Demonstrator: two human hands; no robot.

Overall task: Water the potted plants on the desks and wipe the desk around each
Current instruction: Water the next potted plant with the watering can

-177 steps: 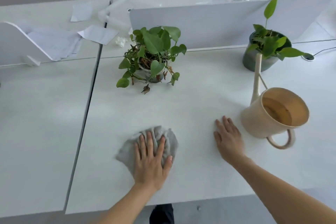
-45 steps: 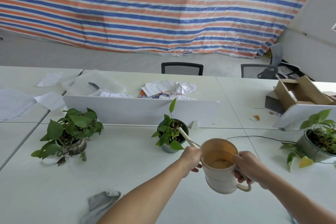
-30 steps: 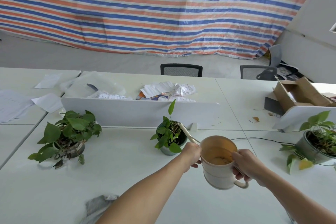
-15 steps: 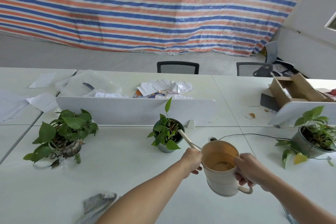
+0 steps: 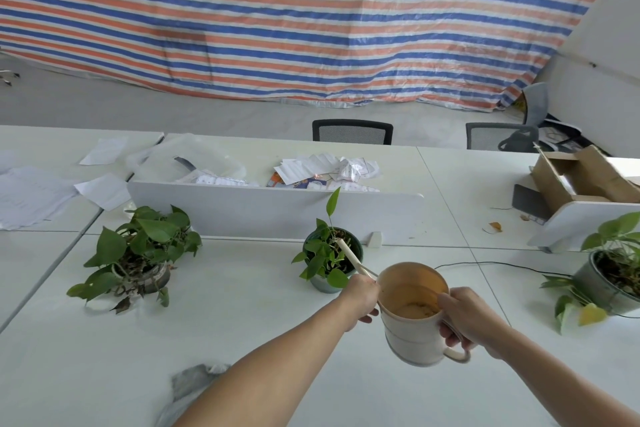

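Note:
I hold a beige watering can (image 5: 412, 329) above the white desk (image 5: 242, 340). My right hand (image 5: 464, 317) grips its handle. My left hand (image 5: 360, 298) grips the base of its long thin spout, whose tip reaches over the soil of the middle potted plant (image 5: 329, 256) in a dark pot. A leafy potted plant (image 5: 138, 253) stands to the left. A third potted plant (image 5: 613, 270) in a grey pot stands at the right edge. The grey cloth (image 5: 194, 385) lies crumpled on the desk near the front, partly behind my left forearm.
A low white divider (image 5: 273, 211) runs behind the plants. Papers (image 5: 325, 172) and plastic clutter lie on the far desks. An open cardboard box (image 5: 585, 177) sits at the right. A black cable (image 5: 485, 264) crosses the desk. Two chairs (image 5: 352, 131) stand beyond.
Since the wiping nearly six seconds ago, both hands left the desk and took up the can; the cloth was let go. Over the last second the spout stays over the middle pot.

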